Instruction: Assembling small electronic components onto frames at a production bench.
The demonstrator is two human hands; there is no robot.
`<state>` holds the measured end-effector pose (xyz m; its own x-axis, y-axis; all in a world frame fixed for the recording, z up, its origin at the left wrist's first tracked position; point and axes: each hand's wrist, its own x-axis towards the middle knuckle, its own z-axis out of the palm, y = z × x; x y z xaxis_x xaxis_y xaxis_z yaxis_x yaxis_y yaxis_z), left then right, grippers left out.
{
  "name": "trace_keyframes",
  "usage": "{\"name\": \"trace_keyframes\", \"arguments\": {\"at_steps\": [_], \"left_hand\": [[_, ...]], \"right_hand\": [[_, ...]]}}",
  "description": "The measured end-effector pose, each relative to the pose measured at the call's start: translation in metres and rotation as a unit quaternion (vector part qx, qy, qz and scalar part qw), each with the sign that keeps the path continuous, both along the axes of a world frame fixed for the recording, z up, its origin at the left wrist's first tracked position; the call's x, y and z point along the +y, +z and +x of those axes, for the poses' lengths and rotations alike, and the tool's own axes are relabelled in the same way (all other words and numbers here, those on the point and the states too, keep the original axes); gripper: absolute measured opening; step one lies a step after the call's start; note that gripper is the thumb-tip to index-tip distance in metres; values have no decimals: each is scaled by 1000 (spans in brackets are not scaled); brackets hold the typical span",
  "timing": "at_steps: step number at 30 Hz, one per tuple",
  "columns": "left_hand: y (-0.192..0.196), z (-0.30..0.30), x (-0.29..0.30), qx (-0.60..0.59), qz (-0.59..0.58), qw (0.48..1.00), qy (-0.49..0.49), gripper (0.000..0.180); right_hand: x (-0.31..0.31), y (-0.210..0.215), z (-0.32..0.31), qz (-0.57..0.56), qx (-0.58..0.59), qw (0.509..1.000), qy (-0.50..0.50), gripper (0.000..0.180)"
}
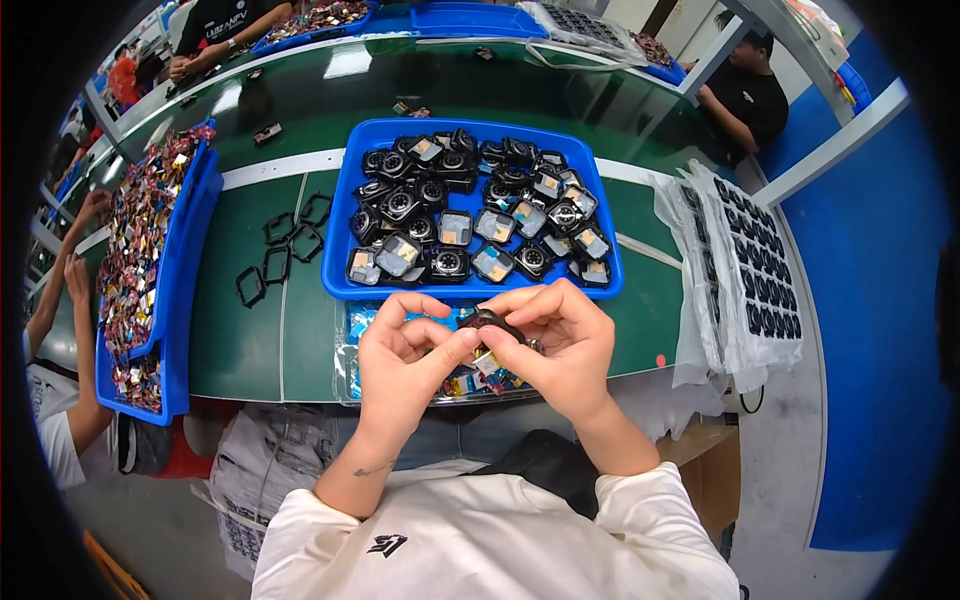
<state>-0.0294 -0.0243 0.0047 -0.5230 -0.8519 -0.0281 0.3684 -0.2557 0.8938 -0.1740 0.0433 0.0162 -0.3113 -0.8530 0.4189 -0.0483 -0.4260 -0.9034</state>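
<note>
Between my two hands is a black smartwatch case [489, 320], held at chest height just in front of a blue tray [470, 293]. My left hand [408, 345] pinches its left side between thumb and fingers. On the other side my right hand [557, 345] grips it, thumb laid along its near edge. The fingers cover much of the case. Beneath my hands lies a clear shallow tray [345, 375] with small wired parts and blue pieces. The blue tray beyond is filled with black watch cases [448, 262], some showing their round sensor backs, others their open insides.
Several black frames [276, 263] lie on the green table [235, 330] to the left. Farther left stands a blue bin [180, 330] heaped with small wired parts [150, 240]. White-wrapped black trays [755, 260] sit at the right. Co-workers' arms [78, 300] show left; others work across the conveyor belt [300, 105].
</note>
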Motion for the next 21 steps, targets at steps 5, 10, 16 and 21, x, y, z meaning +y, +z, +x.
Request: {"name": "trace_keyframes", "arguments": {"at_steps": [5, 10, 16, 21], "left_hand": [[-7, 0, -6, -72, -81, 994, 15, 17], [-16, 12, -9, -88, -131, 985, 65, 11], [-43, 57, -24, -172, -247, 920, 251, 5], [-64, 73, -32, -191, -238, 906, 295, 4]], "right_hand": [[-5, 15, -9, 110, 164, 980, -34, 26], [-42, 39, -46, 89, 86, 991, 53, 14], [-143, 45, -184, 124, 88, 954, -257, 20], [-197, -20, -287, 256, 118, 859, -428, 17]]}}
